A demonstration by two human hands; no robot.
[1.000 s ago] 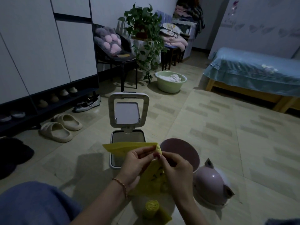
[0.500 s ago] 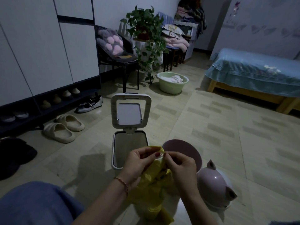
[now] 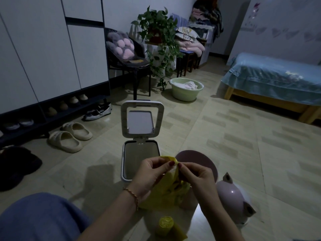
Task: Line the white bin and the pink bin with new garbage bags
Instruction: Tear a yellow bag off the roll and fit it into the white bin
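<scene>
Yellow garbage bag [image 3: 166, 190] is pinched at its top edge by left hand [image 3: 150, 176] and right hand [image 3: 196, 176]; open white bin [image 3: 140, 160] is just beyond them.

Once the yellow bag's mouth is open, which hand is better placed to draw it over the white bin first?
Probably the left hand: it pinches the yellow bag right over the white bin, whose lid stands open. The right hand hangs over the pink bin.

No text, label, brand or number can be read anywhere here.
</scene>
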